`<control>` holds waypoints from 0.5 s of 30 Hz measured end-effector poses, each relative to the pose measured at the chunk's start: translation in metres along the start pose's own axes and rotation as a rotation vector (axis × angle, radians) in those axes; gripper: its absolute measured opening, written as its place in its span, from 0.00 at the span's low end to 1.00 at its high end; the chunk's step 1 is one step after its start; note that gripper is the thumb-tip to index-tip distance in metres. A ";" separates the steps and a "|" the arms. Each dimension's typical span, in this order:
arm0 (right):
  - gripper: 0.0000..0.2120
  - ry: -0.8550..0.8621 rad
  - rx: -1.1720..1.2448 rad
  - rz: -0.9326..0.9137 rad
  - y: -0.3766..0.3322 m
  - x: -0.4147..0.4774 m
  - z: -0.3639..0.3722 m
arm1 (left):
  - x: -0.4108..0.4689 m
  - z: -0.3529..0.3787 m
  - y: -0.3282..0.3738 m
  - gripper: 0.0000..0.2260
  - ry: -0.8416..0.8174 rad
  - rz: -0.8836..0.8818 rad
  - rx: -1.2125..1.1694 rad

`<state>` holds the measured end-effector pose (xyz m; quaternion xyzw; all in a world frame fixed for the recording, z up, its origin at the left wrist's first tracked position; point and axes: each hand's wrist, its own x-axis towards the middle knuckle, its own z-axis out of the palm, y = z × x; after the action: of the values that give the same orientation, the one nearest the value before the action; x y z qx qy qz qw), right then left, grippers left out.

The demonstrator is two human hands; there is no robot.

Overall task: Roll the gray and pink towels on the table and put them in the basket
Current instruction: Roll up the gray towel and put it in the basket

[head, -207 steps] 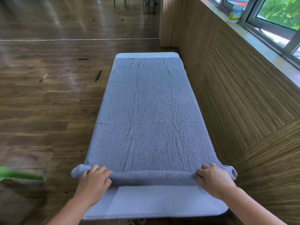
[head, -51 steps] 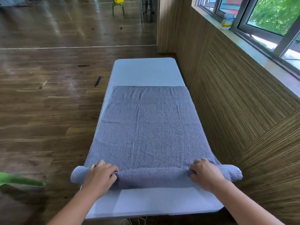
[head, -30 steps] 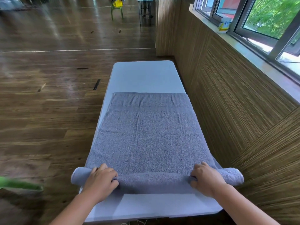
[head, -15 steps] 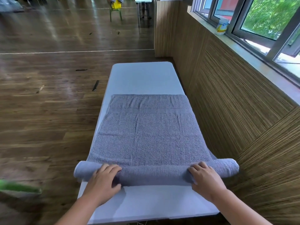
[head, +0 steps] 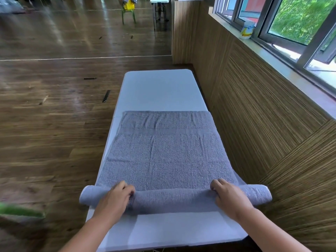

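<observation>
A gray towel [head: 165,153] lies along the narrow white table [head: 160,88]. Its near end is wound into a thick roll [head: 174,199] that spans the table's width and sticks out past both sides. My left hand [head: 114,199] presses on the left part of the roll, fingers curled over its top. My right hand [head: 231,197] grips the right part the same way. The flat part of the towel reaches about halfway up the table. No pink towel and no basket are in view.
A wood-panelled wall [head: 254,115] runs close along the table's right side, under a window sill with a small container [head: 247,30]. Wooden floor [head: 45,124] lies to the left. A green object [head: 20,211] sits at the left edge. A chair [head: 128,10] stands far back.
The roll has grown thicker and the flat part of the towel has shortened, uncovering more of the far table. Both hands stayed on the roll, shifting forward with it.
</observation>
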<state>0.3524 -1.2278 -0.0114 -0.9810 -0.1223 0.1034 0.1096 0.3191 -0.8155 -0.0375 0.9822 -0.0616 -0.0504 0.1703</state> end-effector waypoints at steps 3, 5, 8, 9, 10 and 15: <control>0.10 0.004 -0.098 -0.074 0.008 -0.006 0.005 | -0.005 0.002 -0.004 0.09 -0.021 0.064 0.024; 0.18 -0.017 -0.175 -0.123 0.012 -0.009 0.009 | -0.009 0.003 -0.008 0.20 -0.060 0.079 0.141; 0.20 0.007 -0.226 -0.153 0.011 -0.010 0.012 | -0.010 0.003 -0.005 0.23 -0.065 0.074 0.214; 0.17 0.012 -0.231 -0.146 0.009 -0.010 0.012 | -0.009 0.002 -0.004 0.21 -0.042 0.079 0.221; 0.15 0.007 -0.232 -0.138 0.007 -0.009 0.011 | -0.008 0.002 -0.002 0.18 -0.031 0.082 0.228; 0.11 -0.155 -0.161 -0.088 0.000 -0.004 -0.006 | -0.004 0.001 0.000 0.09 -0.018 0.113 0.261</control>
<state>0.3502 -1.2299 -0.0049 -0.9694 -0.1813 0.1637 0.0251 0.3151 -0.8151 -0.0378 0.9905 -0.1242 -0.0411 0.0429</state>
